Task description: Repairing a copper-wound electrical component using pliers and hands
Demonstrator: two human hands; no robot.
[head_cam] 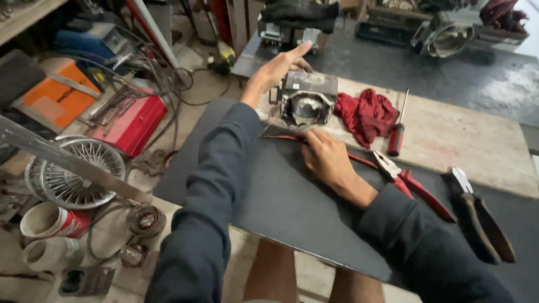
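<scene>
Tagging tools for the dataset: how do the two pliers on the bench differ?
The red-handled pliers are slimmer with a long narrow nose; the black-handled pliers are bulkier with a short, broad head. The red pair lies close beside the right hand; the black pair lies farther right, apart from both hands. Both lie flat on the dark benchtop, heads pointing away.

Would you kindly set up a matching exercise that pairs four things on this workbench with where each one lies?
Things:
1. red rag
2. screwdriver
3. red-handled pliers
4. black-handled pliers

Places:
A. just right of the right hand
B. nearest the bench's right end
C. between the rag and the bare board
D. right beside the metal housing that the left hand touches

Pairs: 1-D, 2-C, 3-A, 4-B
</scene>
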